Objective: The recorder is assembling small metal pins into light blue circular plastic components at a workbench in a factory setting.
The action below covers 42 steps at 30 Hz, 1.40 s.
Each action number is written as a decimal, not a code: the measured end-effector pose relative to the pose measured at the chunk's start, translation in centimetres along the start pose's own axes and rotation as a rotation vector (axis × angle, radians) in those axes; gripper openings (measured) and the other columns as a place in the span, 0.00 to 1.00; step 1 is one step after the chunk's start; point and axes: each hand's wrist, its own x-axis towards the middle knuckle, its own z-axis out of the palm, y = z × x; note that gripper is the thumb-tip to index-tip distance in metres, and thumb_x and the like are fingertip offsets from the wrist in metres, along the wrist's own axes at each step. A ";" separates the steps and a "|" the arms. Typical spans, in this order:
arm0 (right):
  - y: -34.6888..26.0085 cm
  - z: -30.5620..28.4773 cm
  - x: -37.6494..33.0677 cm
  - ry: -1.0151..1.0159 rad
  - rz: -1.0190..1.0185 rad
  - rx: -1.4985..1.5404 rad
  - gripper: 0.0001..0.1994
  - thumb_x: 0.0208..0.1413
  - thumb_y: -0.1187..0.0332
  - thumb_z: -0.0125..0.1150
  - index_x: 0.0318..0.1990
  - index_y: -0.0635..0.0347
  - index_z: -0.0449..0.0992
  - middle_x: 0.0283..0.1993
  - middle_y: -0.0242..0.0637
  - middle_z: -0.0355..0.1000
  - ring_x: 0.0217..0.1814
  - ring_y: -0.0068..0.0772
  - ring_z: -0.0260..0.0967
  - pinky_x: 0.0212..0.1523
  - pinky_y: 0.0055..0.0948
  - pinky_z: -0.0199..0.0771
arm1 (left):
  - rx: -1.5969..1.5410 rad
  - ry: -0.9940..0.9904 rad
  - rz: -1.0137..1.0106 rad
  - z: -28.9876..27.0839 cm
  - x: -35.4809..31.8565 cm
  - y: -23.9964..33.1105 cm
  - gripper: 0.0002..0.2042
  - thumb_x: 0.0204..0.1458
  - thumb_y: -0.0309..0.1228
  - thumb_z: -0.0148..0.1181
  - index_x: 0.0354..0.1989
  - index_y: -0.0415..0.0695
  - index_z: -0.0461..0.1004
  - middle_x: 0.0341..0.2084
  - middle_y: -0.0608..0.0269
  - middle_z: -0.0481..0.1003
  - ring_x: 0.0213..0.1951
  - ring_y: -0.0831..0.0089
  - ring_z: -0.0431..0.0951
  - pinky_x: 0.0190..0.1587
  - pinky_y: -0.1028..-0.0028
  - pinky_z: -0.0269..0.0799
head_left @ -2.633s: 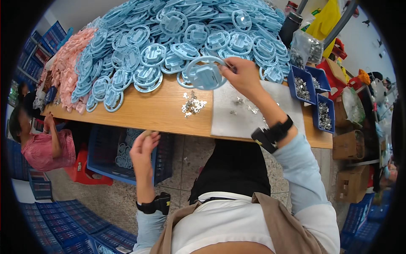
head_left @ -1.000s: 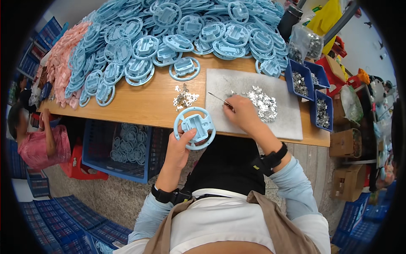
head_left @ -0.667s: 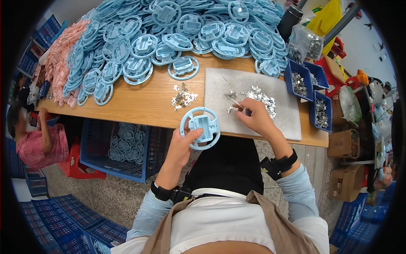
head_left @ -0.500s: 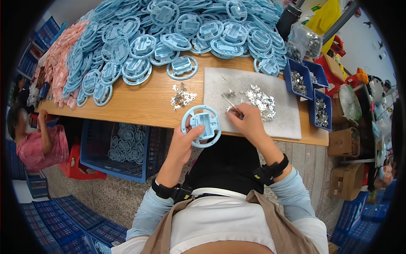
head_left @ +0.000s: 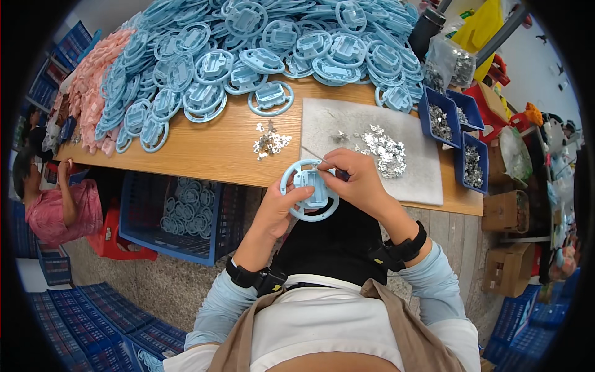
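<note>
In my left hand point(head_left: 282, 208) I hold a light-blue plastic toy steering wheel point(head_left: 315, 216), thumb pressed on its hub, over the table's front edge. My right hand point(head_left: 356, 177) is pinched on a thin rod-like tool point(head_left: 312, 152) that points up and left. Its fingertips are at the wheel's upper right rim; whether a small part is held there is hidden by the fingers. Small shiny metal pieces point(head_left: 387, 152) lie heaped on a pale mat point(head_left: 427, 180) beyond my right hand. A smaller cluster of metal pieces point(head_left: 271, 144) sits on the wooden table point(head_left: 204, 155).
A big pile of blue wheels point(head_left: 248, 59) covers the table's far side, with pink parts point(head_left: 93, 93) at left. Blue bins point(head_left: 427, 127) of metal pieces stand at right. Under the table is a blue crate point(head_left: 214, 235). Another person point(head_left: 65, 208) sits at far left.
My right hand has moved left from above the mat to the wheel, bringing the thin tool along. My left hand has shifted the wheel slightly right and down, so both hands now meet there.
</note>
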 end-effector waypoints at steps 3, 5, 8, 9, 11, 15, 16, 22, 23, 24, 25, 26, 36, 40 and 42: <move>0.0 -0.2 -0.3 -0.046 -0.111 -0.082 0.06 0.42 0.78 0.61 0.30 0.64 0.75 0.32 0.35 0.72 0.24 0.26 0.68 0.24 0.21 0.67 | -0.011 -0.012 -0.021 0.1 -0.2 0.1 0.18 0.45 0.24 0.60 0.46 0.39 0.67 0.33 0.65 0.73 0.34 0.78 0.75 0.35 0.78 0.73; 0.1 -0.4 -0.5 -0.085 -0.166 -0.142 0.06 0.41 0.78 0.61 0.31 0.64 0.75 0.34 0.37 0.72 0.25 0.31 0.70 0.25 0.24 0.70 | -0.011 -0.013 -0.031 0.1 -0.2 0.1 0.17 0.45 0.25 0.60 0.45 0.39 0.68 0.33 0.66 0.73 0.33 0.79 0.75 0.34 0.80 0.72; -0.2 -0.4 -0.6 -0.162 -0.244 -0.285 0.07 0.40 0.78 0.59 0.30 0.64 0.72 0.34 0.38 0.69 0.27 0.37 0.70 0.26 0.28 0.71 | -0.010 0.005 -0.041 -0.7 0.1 -0.6 0.15 0.46 0.27 0.60 0.43 0.39 0.69 0.31 0.67 0.73 0.32 0.80 0.74 0.31 0.81 0.70; -0.5 -0.3 -0.8 -0.199 -0.265 -0.370 0.06 0.39 0.78 0.58 0.28 0.65 0.70 0.33 0.38 0.68 0.27 0.38 0.70 0.26 0.29 0.72 | -0.020 0.030 -0.057 -0.6 0.2 -0.7 0.14 0.46 0.28 0.61 0.42 0.40 0.70 0.31 0.67 0.73 0.31 0.80 0.74 0.30 0.81 0.70; -1.1 -0.1 -1.1 -0.251 -0.303 -0.493 0.05 0.38 0.77 0.56 0.26 0.65 0.68 0.31 0.38 0.66 0.26 0.39 0.69 0.26 0.30 0.72 | -0.041 0.080 -0.090 -0.2 0.5 -0.7 0.13 0.47 0.31 0.61 0.41 0.40 0.71 0.30 0.67 0.73 0.30 0.81 0.73 0.28 0.82 0.68; -1.5 0.2 -1.9 -0.282 -0.327 -0.575 0.06 0.38 0.77 0.56 0.26 0.64 0.68 0.31 0.38 0.65 0.25 0.40 0.69 0.26 0.30 0.72 | 0.047 0.131 -0.094 0.2 0.4 -0.9 0.13 0.48 0.33 0.61 0.39 0.40 0.72 0.28 0.68 0.73 0.28 0.81 0.74 0.27 0.82 0.69; -1.4 0.3 -2.0 -0.283 -0.324 -0.577 0.06 0.37 0.77 0.56 0.26 0.64 0.68 0.31 0.38 0.65 0.25 0.40 0.69 0.26 0.30 0.72 | 0.088 0.137 -0.097 -0.3 0.6 -1.2 0.13 0.48 0.33 0.61 0.39 0.40 0.73 0.27 0.67 0.73 0.27 0.81 0.74 0.27 0.82 0.69; -0.5 0.8 -2.8 -0.008 -0.035 -0.137 0.10 0.41 0.78 0.60 0.35 0.63 0.74 0.36 0.39 0.69 0.25 0.38 0.70 0.24 0.28 0.70 | 0.027 0.181 -0.051 0.7 0.2 -1.4 0.13 0.46 0.34 0.63 0.38 0.40 0.74 0.26 0.67 0.74 0.26 0.82 0.74 0.23 0.84 0.67; -0.6 0.8 -3.0 -0.017 0.000 -0.144 0.10 0.41 0.78 0.60 0.36 0.64 0.74 0.36 0.39 0.69 0.25 0.38 0.70 0.24 0.27 0.70 | 0.018 0.173 -0.043 0.8 0.2 -1.5 0.13 0.46 0.34 0.63 0.37 0.40 0.74 0.26 0.67 0.74 0.26 0.82 0.74 0.23 0.84 0.66; -0.8 0.9 -3.2 -0.026 0.034 -0.150 0.10 0.42 0.78 0.60 0.36 0.64 0.75 0.35 0.39 0.69 0.25 0.37 0.70 0.24 0.27 0.70 | 0.039 0.178 -0.049 0.5 0.3 -1.6 0.13 0.46 0.34 0.62 0.37 0.40 0.74 0.26 0.66 0.74 0.27 0.81 0.74 0.24 0.84 0.67; -1.0 1.1 -3.4 -0.034 0.068 -0.156 0.10 0.43 0.77 0.59 0.36 0.65 0.75 0.35 0.39 0.69 0.24 0.37 0.70 0.24 0.27 0.69 | 0.060 0.184 -0.054 0.1 0.4 -1.9 0.12 0.46 0.33 0.62 0.37 0.40 0.74 0.27 0.66 0.75 0.28 0.81 0.75 0.25 0.83 0.67; -1.1 1.5 -3.7 -0.013 0.050 -0.205 0.10 0.43 0.77 0.59 0.36 0.64 0.75 0.34 0.40 0.69 0.25 0.38 0.70 0.25 0.29 0.70 | 0.081 0.189 -0.060 -0.4 0.6 -2.3 0.12 0.46 0.32 0.61 0.37 0.40 0.74 0.27 0.65 0.75 0.28 0.80 0.75 0.26 0.83 0.68; -0.4 1.9 -3.6 0.097 0.293 0.084 0.08 0.43 0.74 0.59 0.33 0.64 0.77 0.28 0.40 0.68 0.24 0.28 0.65 0.25 0.24 0.64 | 0.080 0.198 0.010 0.3 0.3 -2.1 0.12 0.47 0.29 0.59 0.39 0.38 0.73 0.29 0.65 0.74 0.29 0.80 0.74 0.32 0.81 0.70; 0.2 2.1 -3.1 0.075 0.276 0.031 0.09 0.44 0.73 0.59 0.34 0.64 0.77 0.28 0.40 0.68 0.24 0.30 0.65 0.25 0.25 0.64 | 0.168 0.129 0.045 0.0 -0.1 -2.3 0.13 0.47 0.29 0.59 0.41 0.38 0.72 0.30 0.66 0.74 0.30 0.82 0.73 0.31 0.82 0.68; 0.1 2.0 -3.1 0.089 0.229 -0.022 0.11 0.44 0.73 0.59 0.39 0.64 0.75 0.28 0.41 0.67 0.25 0.32 0.66 0.26 0.27 0.65 | 0.171 0.102 0.070 0.0 -0.1 -2.4 0.13 0.47 0.28 0.59 0.42 0.38 0.71 0.30 0.67 0.73 0.30 0.82 0.72 0.30 0.83 0.67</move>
